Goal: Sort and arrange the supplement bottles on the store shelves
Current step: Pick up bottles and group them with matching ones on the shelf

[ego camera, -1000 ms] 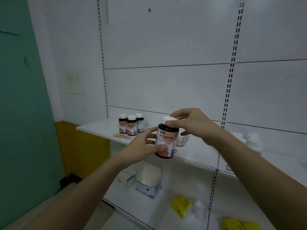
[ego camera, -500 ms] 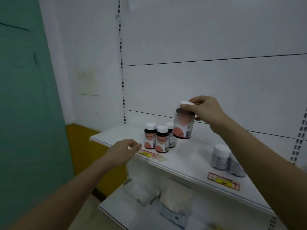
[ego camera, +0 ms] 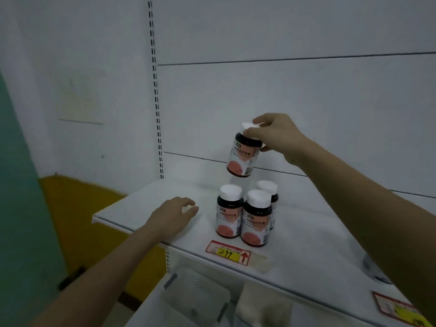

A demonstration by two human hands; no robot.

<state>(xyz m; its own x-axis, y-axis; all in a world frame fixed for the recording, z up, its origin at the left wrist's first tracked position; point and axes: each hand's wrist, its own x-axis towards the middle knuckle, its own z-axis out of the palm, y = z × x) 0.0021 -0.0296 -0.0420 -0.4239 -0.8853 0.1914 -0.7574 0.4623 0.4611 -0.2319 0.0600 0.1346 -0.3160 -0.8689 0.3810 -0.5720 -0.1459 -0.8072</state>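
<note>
White shelf point(ego camera: 306, 244): right hand point(ego camera: 278, 135) pinches bottle point(ego camera: 244, 156) by its cap above it; left hand point(ego camera: 172, 215) loosely curled, empty.

The held dark brown glass bottle point(ego camera: 244, 155) has a white cap and a white label with a salmon-red patch. Three matching dark bottles point(ego camera: 245, 214) stand on the white metal shelf point(ego camera: 151, 201). The red-bordered price tag point(ego camera: 228, 253) has a yellow panel, black digits and a red arrow. The teal wall panel point(ego camera: 21, 208) adjoins a mustard-yellow wall section point(ego camera: 77, 208).
</note>
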